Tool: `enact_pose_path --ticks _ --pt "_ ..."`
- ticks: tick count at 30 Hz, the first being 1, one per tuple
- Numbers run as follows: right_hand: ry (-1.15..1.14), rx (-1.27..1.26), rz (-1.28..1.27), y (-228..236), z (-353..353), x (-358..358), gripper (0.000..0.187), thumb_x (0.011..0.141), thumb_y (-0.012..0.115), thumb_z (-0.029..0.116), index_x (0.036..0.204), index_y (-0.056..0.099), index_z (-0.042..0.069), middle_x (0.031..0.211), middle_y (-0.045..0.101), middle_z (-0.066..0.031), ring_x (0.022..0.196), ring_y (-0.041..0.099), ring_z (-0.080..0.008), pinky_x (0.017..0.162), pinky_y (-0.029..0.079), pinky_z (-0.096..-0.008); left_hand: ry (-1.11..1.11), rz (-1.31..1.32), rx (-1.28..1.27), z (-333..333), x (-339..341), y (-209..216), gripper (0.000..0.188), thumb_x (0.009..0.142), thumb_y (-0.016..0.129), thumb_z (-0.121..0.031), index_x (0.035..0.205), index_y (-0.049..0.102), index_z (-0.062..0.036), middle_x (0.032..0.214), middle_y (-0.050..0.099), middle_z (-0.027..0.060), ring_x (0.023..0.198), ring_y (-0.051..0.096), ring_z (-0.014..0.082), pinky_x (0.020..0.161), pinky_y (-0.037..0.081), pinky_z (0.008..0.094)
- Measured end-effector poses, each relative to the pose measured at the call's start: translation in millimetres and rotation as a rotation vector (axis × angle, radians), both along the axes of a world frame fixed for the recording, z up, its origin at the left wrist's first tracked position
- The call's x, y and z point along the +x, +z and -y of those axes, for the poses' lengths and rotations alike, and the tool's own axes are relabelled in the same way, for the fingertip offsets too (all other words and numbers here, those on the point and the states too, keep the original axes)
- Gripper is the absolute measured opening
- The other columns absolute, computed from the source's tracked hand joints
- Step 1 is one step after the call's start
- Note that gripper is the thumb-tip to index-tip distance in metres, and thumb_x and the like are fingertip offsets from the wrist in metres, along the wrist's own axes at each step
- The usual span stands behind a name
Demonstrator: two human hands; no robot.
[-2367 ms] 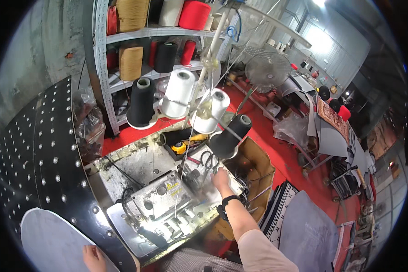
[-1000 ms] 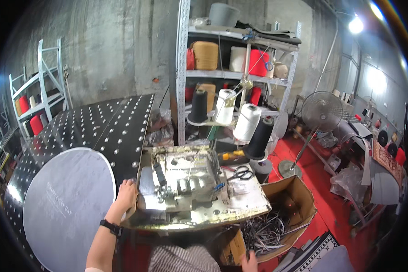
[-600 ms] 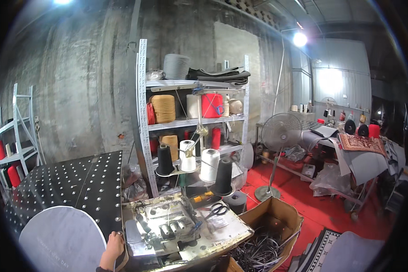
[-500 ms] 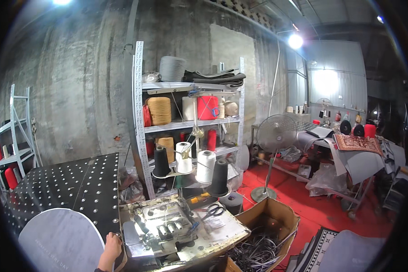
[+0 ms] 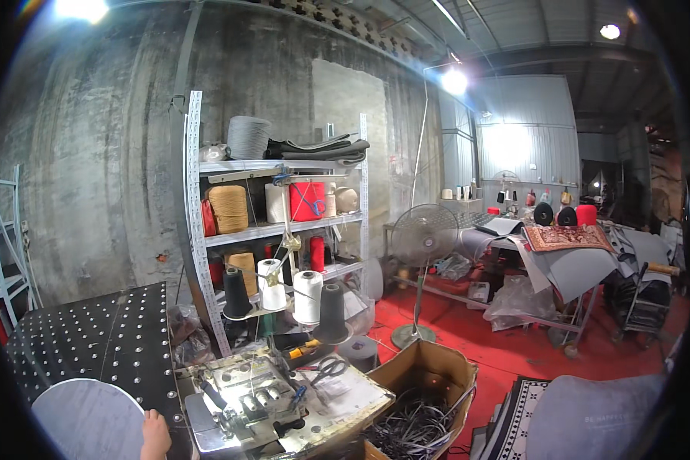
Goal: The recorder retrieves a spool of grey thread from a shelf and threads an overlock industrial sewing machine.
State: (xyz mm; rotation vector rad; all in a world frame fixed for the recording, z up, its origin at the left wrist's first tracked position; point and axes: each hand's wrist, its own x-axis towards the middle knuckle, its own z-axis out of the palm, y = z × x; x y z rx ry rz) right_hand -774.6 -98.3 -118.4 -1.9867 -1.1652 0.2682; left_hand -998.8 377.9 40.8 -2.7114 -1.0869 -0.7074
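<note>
My left hand [image 5: 156, 436] is at the lower left, its fingers curled at the right edge of a grey mat with a rounded end [image 5: 88, 420]. The mat lies on a black tabletop dotted with metal studs [image 5: 103, 337]. Just right of the hand is a lit sewing machine [image 5: 261, 402] on a worn pale table [image 5: 353, 395]. Black-handled scissors [image 5: 330, 368] lie on that table. Above the machine, a thread stand carries white cones [image 5: 307, 297] and dark cones [image 5: 331, 310]. My right hand is out of view.
An open cardboard box [image 5: 460, 387] of dark strip scraps stands right of the machine. Beyond are a standing fan [image 5: 424, 234] and a metal shelf of yarn [image 5: 284, 232]. Stacked mats [image 5: 514, 418] and another grey mat [image 5: 602, 418] are at the lower right. The floor [image 5: 498, 353] is red.
My view has turned to the right and slightly up, so the scene sits further left and lower. My left hand stays by the grey mat's edge.
</note>
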Motion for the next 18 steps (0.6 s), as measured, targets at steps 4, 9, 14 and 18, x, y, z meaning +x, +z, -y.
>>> enact_pose_path --ticks 4,9,14,18 --pt "0.039 0.003 -0.018 -2.5 -4.6 -8.2 0.024 0.078 0.058 0.016 0.1 0.062 0.008 0.096 0.063 -0.0174 0.092 0.06 -0.0363 0.077 0.048 -0.044 0.032 -0.009 0.062 -19.0 -29.1 -6.0 0.013 0.067 0.061 -0.001 0.08 0.058 0.0013 0.099 0.051 0.0195 0.1 0.048 0.037 0.081 0.045 0.0451" --pt "0.115 -0.136 -0.091 2.3 -7.9 -11.9 0.027 0.078 0.059 0.018 0.103 0.064 0.008 0.099 0.063 -0.0172 0.094 0.06 -0.0351 0.079 0.049 -0.0435 0.014 0.025 0.187 -49.2 -70.2 -23.5 0.02 0.073 0.059 -0.009 0.091 0.062 -0.0011 0.095 0.059 0.0216 0.094 0.055 0.0397 0.082 0.046 0.0469" --pt "0.127 -0.146 -0.084 -0.1 -12.0 -10.1 0.029 0.078 0.06 0.019 0.104 0.064 0.008 0.101 0.063 -0.0174 0.095 0.06 -0.0348 0.079 0.049 -0.0429 0.174 -0.041 0.229 -74.7 -109.1 -34.8 0.018 0.063 0.066 -0.004 0.079 0.06 0.0006 0.097 0.053 0.0184 0.1 0.049 0.0369 0.085 0.044 0.0432" --pt "0.136 -0.188 -0.093 -7.7 -12.6 -10.7 0.03 0.077 0.061 0.019 0.105 0.064 0.007 0.101 0.063 -0.0182 0.095 0.06 -0.0352 0.08 0.049 -0.0432 0.284 -0.019 0.207 -87.8 -142.3 -43.2 0.018 0.064 0.066 -0.004 0.08 0.06 0.0013 0.096 0.053 0.0184 0.099 0.049 0.0366 0.086 0.043 0.0426"
